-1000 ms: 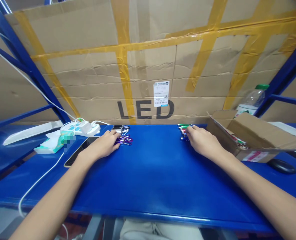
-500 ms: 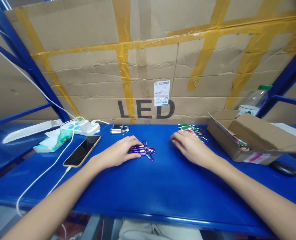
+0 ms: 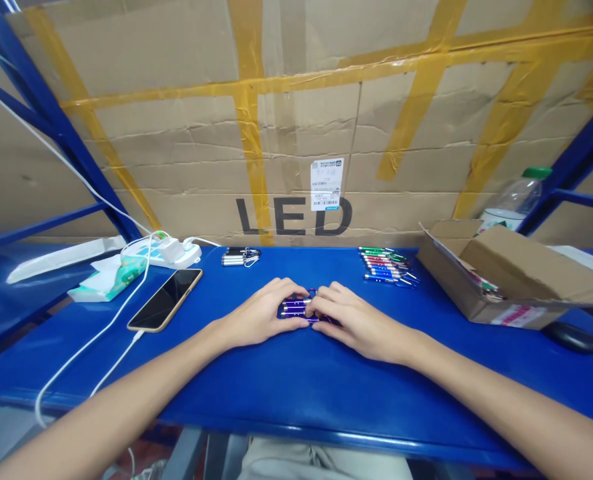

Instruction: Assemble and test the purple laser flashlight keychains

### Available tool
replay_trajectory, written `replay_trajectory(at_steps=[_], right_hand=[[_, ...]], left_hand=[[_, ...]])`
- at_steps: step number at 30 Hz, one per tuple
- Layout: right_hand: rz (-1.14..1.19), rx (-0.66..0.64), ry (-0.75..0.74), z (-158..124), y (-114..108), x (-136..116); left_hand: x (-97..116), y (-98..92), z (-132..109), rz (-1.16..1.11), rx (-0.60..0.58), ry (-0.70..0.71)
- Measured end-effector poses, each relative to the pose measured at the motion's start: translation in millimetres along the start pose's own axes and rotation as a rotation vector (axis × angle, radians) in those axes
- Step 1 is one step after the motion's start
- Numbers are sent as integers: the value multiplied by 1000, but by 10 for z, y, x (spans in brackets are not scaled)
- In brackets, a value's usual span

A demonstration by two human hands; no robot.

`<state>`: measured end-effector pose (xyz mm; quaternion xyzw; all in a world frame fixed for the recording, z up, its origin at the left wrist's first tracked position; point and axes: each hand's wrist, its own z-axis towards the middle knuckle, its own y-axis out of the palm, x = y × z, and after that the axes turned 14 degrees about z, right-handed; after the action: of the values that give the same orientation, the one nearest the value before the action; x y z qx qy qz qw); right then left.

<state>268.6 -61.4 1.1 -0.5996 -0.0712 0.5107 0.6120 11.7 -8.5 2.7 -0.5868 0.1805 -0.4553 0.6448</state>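
Note:
A small bunch of purple keychain flashlights (image 3: 295,307), slim metal tubes with carabiner clips, lies on the blue table between my hands. My left hand (image 3: 260,313) is closed round their left side, thumb at the near edge and fingers at the far edge. From the right, my right hand (image 3: 357,322) grips the clip ends, which its fingers mostly hide. Beyond my right hand, green, red and blue keychain flashlights (image 3: 383,267) lie in a row. Black and silver keychain flashlights (image 3: 239,257) sit at the back, left of the middle.
On the left are a phone (image 3: 166,300) with a charging cable, a tissue pack (image 3: 110,280) and a power strip (image 3: 186,253). An open cardboard box (image 3: 476,300), a black mouse (image 3: 573,337) and a bottle (image 3: 513,200) stand right. A large carton (image 3: 196,160) walls the back.
My right hand has moved left from beside the coloured row to the purple flashlights. My left hand has shifted right, the purple flashlights moving right and gathering closer together.

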Motion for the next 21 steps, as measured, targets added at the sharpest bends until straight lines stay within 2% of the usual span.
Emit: replay_trajectory(at_steps=[5,8,13,15,17,21], right_hand=[[-93,3,60,-13,-63,-67],[-125,-6,61,-11,-72,-119],[-121,-39,15,-15,-26,-110],[-76,23,26,-37,-25,-69],[31,146,68,-61,-40,-28],[188,371,162,-71,-91,-26]], left_hand=[[-63,-124,-39,-37,-26,23],[-139,-186,-70,-9,-55,-27],[-190,-110,-60,-42,-56,-31],[-198,-64,-38,-89,-9,-45],[-217,-40,-9,-189,58,-109],[-270,-74,49,-651,172,-316]])
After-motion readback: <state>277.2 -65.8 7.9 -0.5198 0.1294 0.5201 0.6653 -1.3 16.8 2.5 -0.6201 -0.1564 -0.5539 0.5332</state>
